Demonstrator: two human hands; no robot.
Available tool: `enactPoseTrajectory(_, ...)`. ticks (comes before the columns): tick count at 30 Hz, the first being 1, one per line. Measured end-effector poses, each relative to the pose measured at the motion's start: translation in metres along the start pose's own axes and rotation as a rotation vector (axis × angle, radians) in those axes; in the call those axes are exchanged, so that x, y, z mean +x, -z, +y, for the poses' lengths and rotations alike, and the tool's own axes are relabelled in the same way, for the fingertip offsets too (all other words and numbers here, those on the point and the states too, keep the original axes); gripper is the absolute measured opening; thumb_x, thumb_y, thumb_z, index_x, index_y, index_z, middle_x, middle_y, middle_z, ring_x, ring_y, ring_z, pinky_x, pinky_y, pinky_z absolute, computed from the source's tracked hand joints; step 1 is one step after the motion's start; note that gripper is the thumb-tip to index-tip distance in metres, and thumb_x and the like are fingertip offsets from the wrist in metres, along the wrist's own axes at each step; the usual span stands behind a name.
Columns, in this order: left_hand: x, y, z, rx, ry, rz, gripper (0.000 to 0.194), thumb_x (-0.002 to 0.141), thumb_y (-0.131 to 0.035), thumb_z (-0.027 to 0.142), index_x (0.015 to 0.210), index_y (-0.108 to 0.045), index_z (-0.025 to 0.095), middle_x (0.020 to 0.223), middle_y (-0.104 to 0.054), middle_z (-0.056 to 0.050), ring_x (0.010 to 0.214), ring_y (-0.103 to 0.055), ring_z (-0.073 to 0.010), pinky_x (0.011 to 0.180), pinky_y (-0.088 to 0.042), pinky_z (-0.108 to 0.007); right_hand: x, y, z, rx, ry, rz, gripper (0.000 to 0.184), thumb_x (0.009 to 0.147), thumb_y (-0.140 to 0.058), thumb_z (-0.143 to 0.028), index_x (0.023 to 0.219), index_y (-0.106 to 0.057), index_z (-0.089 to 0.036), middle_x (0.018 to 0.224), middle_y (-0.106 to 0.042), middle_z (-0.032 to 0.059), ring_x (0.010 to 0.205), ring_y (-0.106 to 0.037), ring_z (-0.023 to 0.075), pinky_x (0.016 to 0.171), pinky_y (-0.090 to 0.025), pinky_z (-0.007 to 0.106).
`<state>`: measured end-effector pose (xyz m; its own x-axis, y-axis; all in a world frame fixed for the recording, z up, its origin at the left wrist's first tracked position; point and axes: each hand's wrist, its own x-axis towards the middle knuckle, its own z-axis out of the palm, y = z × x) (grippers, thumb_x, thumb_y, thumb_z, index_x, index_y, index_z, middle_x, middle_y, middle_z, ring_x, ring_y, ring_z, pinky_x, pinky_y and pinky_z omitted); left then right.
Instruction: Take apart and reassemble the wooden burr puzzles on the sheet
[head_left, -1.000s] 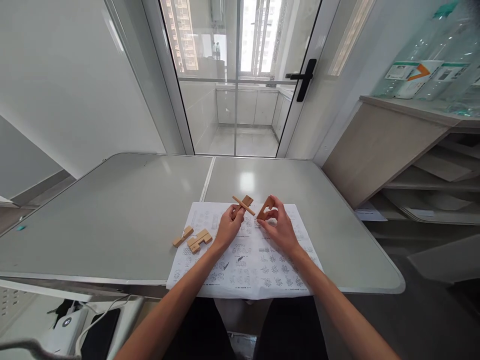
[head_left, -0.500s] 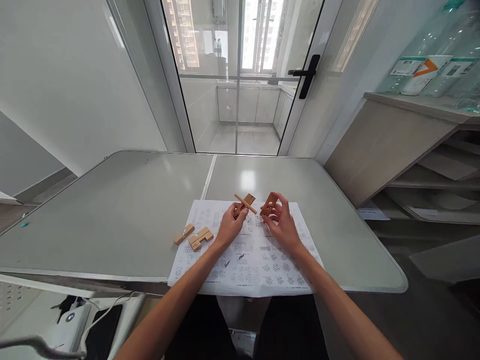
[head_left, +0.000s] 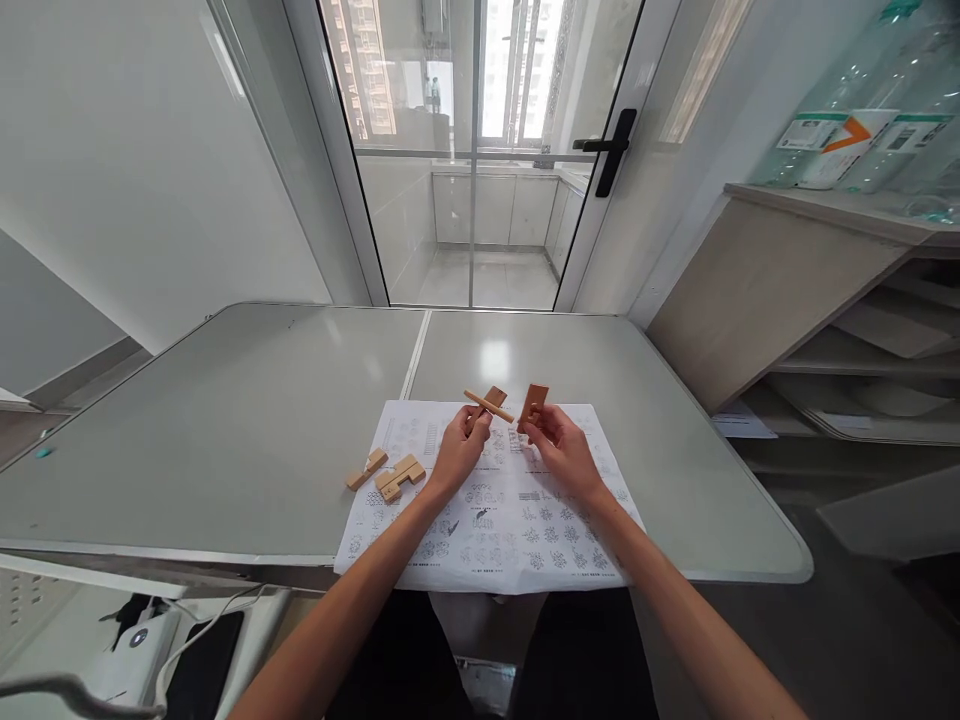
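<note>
My left hand (head_left: 463,442) is closed on two crossed wooden puzzle pieces (head_left: 491,402), one of them a slim bar lying slantwise over the other. Opposite it, my right hand (head_left: 559,438) pinches a flat wooden puzzle piece (head_left: 534,402) by its lower end, so that it stands nearly upright. A small gap separates the two hands' pieces. Both hands are above a printed sheet (head_left: 517,550) covered with small line diagrams. To the left, on and beside the sheet's edge, lie a notched wooden block (head_left: 400,478) and a narrower wooden block (head_left: 367,469).
A grey table (head_left: 247,430) carries the sheet. Beyond it stands a glass door with a black handle (head_left: 615,150). On the right is a wooden shelf (head_left: 742,290) with plastic bottles (head_left: 847,130) on top. A white device (head_left: 142,650) with cables sits at lower left.
My right hand's fingers have shifted down to the lower end of its piece, which now stands more upright. The left hand's pieces stay crossed, with only slight movement.
</note>
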<state>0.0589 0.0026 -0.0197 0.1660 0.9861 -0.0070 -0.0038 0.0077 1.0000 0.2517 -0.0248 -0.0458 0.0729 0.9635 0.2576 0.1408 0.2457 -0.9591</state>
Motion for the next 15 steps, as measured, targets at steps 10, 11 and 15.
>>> enactPoseTrajectory(10,0.002,0.001,0.004,-0.176,0.08,-0.055,0.041,0.092,-0.063,0.06,0.094,-0.054,0.02,0.061,-0.032,0.01,0.048,-0.023,-0.0065,0.046,-0.019,-0.021,-0.002,0.001,-0.017,0.04,0.034,-0.105,0.037,0.102,-0.062,-0.052,0.124,-0.07,-0.024,0.095,-0.073,0.0057,0.087,-0.067,0.022,0.076,-0.054,0.036)
enactPoseTrajectory(11,0.002,0.001,0.003,-0.179,0.083,-0.06,0.041,0.092,-0.063,0.06,0.093,-0.054,0.02,0.061,-0.032,0.01,0.047,-0.023,-0.0063,0.046,-0.019,-0.021,-0.002,0.001,-0.018,0.048,0.034,-0.121,0.037,0.101,-0.063,-0.052,0.124,-0.071,-0.024,0.093,-0.073,0.0049,0.085,-0.066,0.0212,0.076,-0.054,0.036)
enactPoseTrajectory(15,0.002,0.003,0.003,-0.199,0.094,-0.095,0.041,0.092,-0.063,0.061,0.095,-0.055,0.021,0.062,-0.032,0.01,0.047,-0.023,-0.006,0.046,-0.018,-0.02,-0.003,0.0,-0.021,0.084,-0.004,-0.153,0.04,0.098,-0.068,-0.053,0.124,-0.075,-0.024,0.1,-0.075,0.0054,0.081,-0.063,0.019,0.08,-0.055,0.037)
